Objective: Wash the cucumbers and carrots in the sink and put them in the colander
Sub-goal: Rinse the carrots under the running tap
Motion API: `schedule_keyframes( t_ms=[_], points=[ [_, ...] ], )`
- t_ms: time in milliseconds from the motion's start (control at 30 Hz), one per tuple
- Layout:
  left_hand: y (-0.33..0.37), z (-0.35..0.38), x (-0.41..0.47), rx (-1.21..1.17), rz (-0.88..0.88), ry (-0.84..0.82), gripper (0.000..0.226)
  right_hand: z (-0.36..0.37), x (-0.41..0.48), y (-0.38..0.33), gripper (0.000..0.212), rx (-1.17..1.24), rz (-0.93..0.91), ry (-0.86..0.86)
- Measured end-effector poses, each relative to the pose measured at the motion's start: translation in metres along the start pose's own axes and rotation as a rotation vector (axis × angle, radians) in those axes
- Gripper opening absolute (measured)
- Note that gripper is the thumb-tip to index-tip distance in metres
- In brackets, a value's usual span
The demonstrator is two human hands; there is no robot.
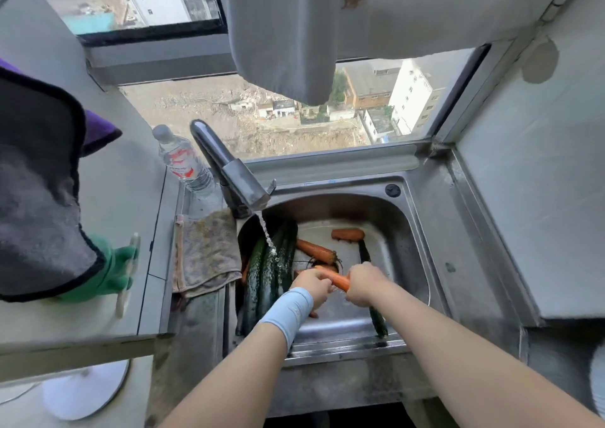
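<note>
1. Progress: washing was under way and judged far from complete. One carrot point(337, 282) was held over the middle of the sink point(422, 231). The left hand point(312, 285) was curled round its left end and the right hand point(365, 285) gripped its right end.
2. Water ran from the faucet point(229, 169) at the sink's back-left corner. The stream point(268, 237) fell on the cucumbers point(268, 273) piled along the left wall, not on the held carrot.
3. Outstanding: two loose carrots point(316, 250) lay toward the back of the basin, another showed partly behind the hands, and a single cucumber point(378, 321) lay along the right wall.
4. Colander: not identified, so no item could be confirmed as transferred. A white round object point(85, 391) below the counter's front-left corner and a white shape point(599, 378) cut off at the right edge could not be told.
5. Obscured: both carrot ends were covered by the hands, and the number of piled cucumbers was unclear.
</note>
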State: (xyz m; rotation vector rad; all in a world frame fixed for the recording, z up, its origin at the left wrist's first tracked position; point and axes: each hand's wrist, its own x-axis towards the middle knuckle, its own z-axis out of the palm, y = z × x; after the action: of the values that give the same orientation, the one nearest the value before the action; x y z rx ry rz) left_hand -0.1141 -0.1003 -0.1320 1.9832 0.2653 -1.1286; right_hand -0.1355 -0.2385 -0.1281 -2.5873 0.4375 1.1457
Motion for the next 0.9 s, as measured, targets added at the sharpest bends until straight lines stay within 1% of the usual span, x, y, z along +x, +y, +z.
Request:
schedule_keyframes(
  t_ms=[33, 67, 133, 167, 267, 300, 400, 433, 533, 600, 667, 733, 800, 833, 900],
  points=[
    [-0.003, 0.007, 0.009, 0.04, -0.004, 0.016, 0.028, 0.003, 0.004, 0.004, 0.016, -0.053, -0.029, -0.016],
    [-0.005, 0.013, 0.018, 0.07, -0.015, 0.033, 0.029, 0.007, 0.011, 0.008, 0.017, -0.094, -0.057, -0.042],
    [-0.007, 0.021, 0.027, 0.133, -0.033, 0.078, 0.027, 0.015, 0.027, 0.012, 0.026, -0.18, -0.112, -0.076],
    [-0.007, 0.022, 0.032, 0.173, -0.036, 0.102, 0.03, 0.02, 0.037, 0.012, 0.028, -0.232, -0.147, -0.085],
    [-0.015, 0.025, 0.053, 0.278, -0.054, 0.161, 0.034, 0.037, 0.065, 0.01, 0.02, -0.365, -0.253, -0.117],
    [-0.02, 0.026, 0.063, 0.298, -0.063, 0.174, 0.038, 0.041, 0.073, 0.009, 0.021, -0.391, -0.281, -0.136],
    [-0.04, 0.033, 0.096, 0.361, -0.063, 0.21, 0.054, 0.048, 0.092, 0.006, 0.035, -0.448, -0.337, -0.171],
    [-0.039, 0.035, 0.1, 0.383, -0.063, 0.221, 0.054, 0.049, 0.098, 0.006, 0.034, -0.448, -0.349, -0.17],
    [-0.03, 0.038, 0.102, 0.488, -0.056, 0.239, 0.039, 0.046, 0.117, 0.008, 0.023, -0.371, -0.361, -0.132],
    [-0.028, 0.041, 0.107, 0.438, -0.08, 0.238, 0.036, 0.039, 0.128, 0.009, 0.023, -0.276, -0.359, -0.033],
    [-0.03, 0.046, 0.116, 0.376, -0.104, 0.255, 0.037, 0.035, 0.138, 0.006, 0.032, -0.14, -0.352, 0.115],
    [-0.029, 0.046, 0.121, 0.29, -0.117, 0.276, 0.039, 0.036, 0.153, 0.001, 0.044, -0.031, -0.328, 0.209],
    [-0.027, 0.046, 0.127, 0.138, -0.146, 0.315, 0.039, 0.038, 0.169, -0.008, 0.055, -0.01, -0.301, 0.211],
    [-0.026, 0.046, 0.13, 0.042, -0.164, 0.34, 0.038, 0.04, 0.177, -0.011, 0.054, -0.012, -0.293, 0.201],
    [-0.026, 0.048, 0.137, -0.137, -0.207, 0.381, 0.037, 0.045, 0.188, -0.015, 0.045, -0.037, -0.28, 0.195]
  ],
)
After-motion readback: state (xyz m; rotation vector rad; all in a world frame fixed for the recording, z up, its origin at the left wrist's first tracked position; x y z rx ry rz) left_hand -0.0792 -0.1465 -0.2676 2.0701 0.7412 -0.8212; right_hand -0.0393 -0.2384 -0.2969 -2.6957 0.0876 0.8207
